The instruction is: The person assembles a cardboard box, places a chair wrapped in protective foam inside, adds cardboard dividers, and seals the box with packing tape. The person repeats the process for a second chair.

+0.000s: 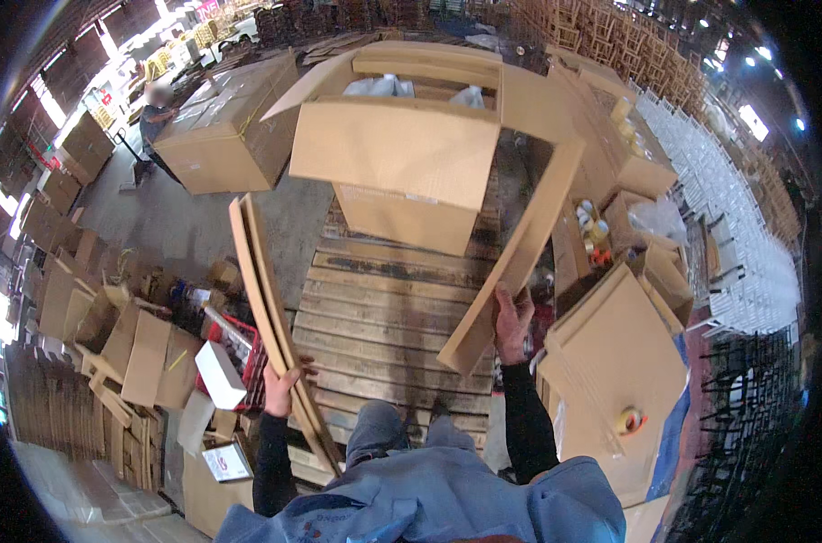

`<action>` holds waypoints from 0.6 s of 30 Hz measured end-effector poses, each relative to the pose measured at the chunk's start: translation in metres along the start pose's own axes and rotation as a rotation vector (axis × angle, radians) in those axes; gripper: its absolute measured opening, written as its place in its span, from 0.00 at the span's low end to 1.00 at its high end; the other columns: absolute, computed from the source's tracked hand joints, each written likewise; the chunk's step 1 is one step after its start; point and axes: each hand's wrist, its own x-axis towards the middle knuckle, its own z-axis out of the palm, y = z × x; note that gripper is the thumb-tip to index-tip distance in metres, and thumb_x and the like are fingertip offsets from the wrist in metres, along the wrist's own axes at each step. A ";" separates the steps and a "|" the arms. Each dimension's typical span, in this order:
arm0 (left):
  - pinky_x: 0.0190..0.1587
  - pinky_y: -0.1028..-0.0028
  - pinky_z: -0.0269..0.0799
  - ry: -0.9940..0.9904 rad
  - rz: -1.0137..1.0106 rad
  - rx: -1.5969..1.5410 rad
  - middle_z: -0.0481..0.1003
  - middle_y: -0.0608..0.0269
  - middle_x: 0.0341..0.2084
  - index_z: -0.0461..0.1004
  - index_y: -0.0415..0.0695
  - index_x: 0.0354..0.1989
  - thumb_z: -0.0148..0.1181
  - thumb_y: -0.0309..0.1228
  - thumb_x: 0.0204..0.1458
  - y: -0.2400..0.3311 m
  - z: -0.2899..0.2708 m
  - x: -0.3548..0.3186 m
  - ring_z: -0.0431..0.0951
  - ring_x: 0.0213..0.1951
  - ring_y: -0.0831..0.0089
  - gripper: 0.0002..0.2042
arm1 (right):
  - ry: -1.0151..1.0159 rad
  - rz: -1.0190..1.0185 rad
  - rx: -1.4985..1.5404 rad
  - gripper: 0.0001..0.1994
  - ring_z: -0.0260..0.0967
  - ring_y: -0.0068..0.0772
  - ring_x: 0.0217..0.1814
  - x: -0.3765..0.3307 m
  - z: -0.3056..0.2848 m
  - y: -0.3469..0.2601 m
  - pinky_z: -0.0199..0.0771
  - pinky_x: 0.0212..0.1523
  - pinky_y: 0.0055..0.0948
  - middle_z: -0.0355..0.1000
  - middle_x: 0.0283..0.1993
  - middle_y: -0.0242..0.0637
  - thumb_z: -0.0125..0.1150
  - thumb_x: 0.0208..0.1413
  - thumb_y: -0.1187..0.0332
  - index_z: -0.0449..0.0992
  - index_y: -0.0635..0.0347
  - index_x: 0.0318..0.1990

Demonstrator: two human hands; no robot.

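Note:
My left hand [282,389] is closed around a long, narrow folded cardboard strip [271,312] that stands nearly upright on my left. In my right hand [512,324] is a second long cardboard strip [529,244], tilted up and away to the right, gripped near its lower end. Ahead of me stands a large open cardboard box [397,140] with its flaps spread. White plastic-looking wrapping [381,87] shows inside it. The box rests on a wooden pallet [375,339], whose slats run between my two hands.
Cardboard sheets [610,380] with a tape roll [630,421] lie on the right, near a box of tape rolls [592,226]. A red basket [248,362] and small boxes crowd the left. Beyond, a person [157,122] stands beside a large closed box [230,136]. Stacked chairs [692,172] line the far right.

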 end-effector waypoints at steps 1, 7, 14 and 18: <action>0.34 0.64 0.83 0.011 -0.032 0.011 0.79 0.46 0.40 0.67 0.34 0.53 0.61 0.33 0.48 0.009 -0.005 0.023 0.83 0.35 0.60 0.24 | -0.032 0.022 -0.009 0.21 0.68 0.26 0.52 0.029 0.024 0.001 0.68 0.55 0.28 0.73 0.52 0.36 0.66 0.62 0.66 0.70 0.66 0.58; 0.34 0.61 0.83 0.040 -0.047 0.015 0.78 0.45 0.42 0.64 0.35 0.57 0.65 0.44 0.46 0.024 -0.017 0.210 0.83 0.35 0.57 0.33 | -0.316 -0.021 -0.069 0.23 0.70 0.28 0.57 0.233 0.164 0.013 0.69 0.59 0.29 0.74 0.56 0.41 0.66 0.62 0.63 0.69 0.67 0.60; 0.34 0.64 0.83 -0.198 -0.074 -0.232 0.78 0.47 0.43 0.66 0.35 0.54 0.62 0.45 0.55 0.079 0.033 0.514 0.83 0.38 0.60 0.27 | -0.379 -0.102 -0.020 0.26 0.71 0.27 0.55 0.438 0.354 0.044 0.73 0.54 0.31 0.75 0.55 0.42 0.68 0.60 0.59 0.70 0.66 0.59; 0.40 0.63 0.82 -0.345 -0.114 -0.286 0.76 0.46 0.47 0.66 0.36 0.59 0.60 0.53 0.56 0.126 0.079 0.636 0.82 0.40 0.59 0.33 | -0.391 0.105 0.039 0.24 0.72 0.28 0.52 0.537 0.405 0.094 0.74 0.54 0.32 0.76 0.53 0.39 0.68 0.60 0.61 0.70 0.65 0.58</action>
